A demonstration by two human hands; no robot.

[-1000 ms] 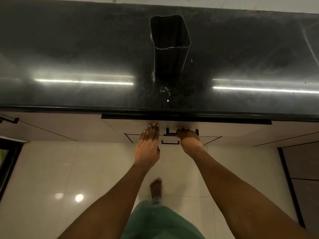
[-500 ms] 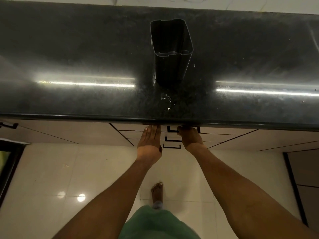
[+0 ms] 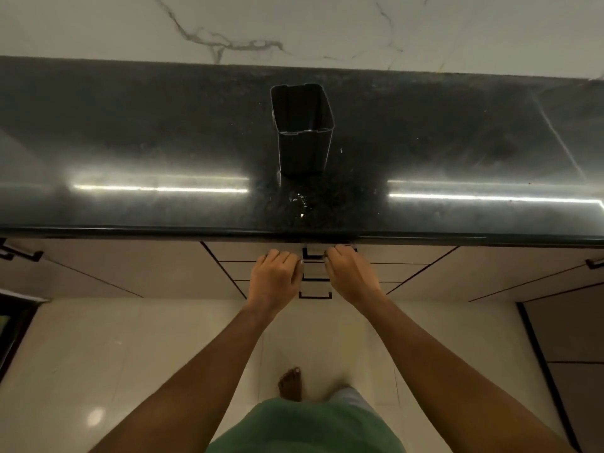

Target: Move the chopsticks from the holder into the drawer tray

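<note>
Drawer [image 3: 313, 256] now shut; left hand [image 3: 274, 278] fingers curled, right hand [image 3: 351, 278] fingers curled, both empty.

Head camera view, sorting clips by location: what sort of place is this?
Most likely a home kitchen: a dark polished stone countertop, a stack of handled drawers beneath it, and a black utensil holder on top.

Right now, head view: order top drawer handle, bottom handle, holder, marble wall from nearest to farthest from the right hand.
1. Top drawer handle: just left of the right hand, under the counter edge.
2. Bottom handle: lower left of the hand.
3. Holder: upright on the counter, beyond the edge.
4. Marble wall: behind the counter.
</note>
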